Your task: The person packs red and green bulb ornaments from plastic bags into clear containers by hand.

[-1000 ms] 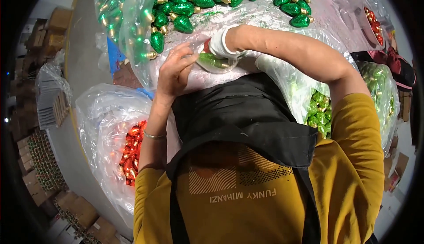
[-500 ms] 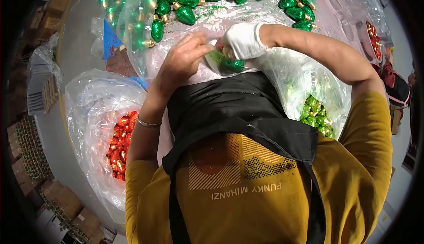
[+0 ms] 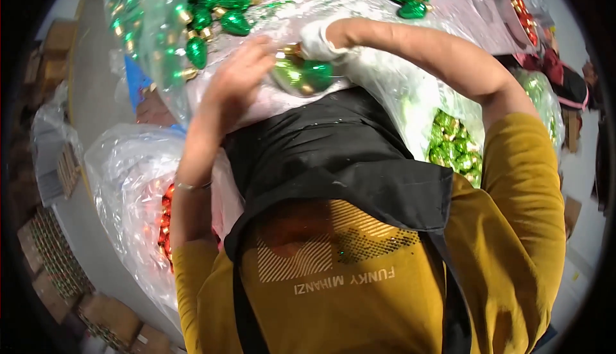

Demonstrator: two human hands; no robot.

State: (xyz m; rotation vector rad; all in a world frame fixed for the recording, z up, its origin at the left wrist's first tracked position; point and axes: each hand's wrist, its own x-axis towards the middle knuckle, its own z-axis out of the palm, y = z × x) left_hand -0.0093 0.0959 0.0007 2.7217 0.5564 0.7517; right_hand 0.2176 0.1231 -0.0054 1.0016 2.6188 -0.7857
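In front of my apron is a clear, rounded plastic package [image 3: 287, 78] with a light green bulb ornament and a dark green glittery one [image 3: 317, 74] in it. A small reddish and gold piece [image 3: 292, 50] shows at its far edge. My right hand [image 3: 319, 38], in a white glove, is curled over that far edge; its fingertips are largely hidden. To the left of the package, my bare left hand [image 3: 242, 70] is held above the pale work surface, its fingers smeared by motion. Many dark green bulb ornaments with gold caps [image 3: 235, 23] lie beyond both hands.
A clear bag of red ornaments [image 3: 128, 181] stands at my left, partly behind my forearm. Light green ornaments [image 3: 454, 149] fill a bag at my right. More red ones [image 3: 523, 19] sit at far right. Stacked boxes and goods [image 3: 54, 245] stand across the floor at left.
My left hand has drawn left, away from the gloved hand and the package. The light green ornament shows more plainly now. The whole view has shifted a little.
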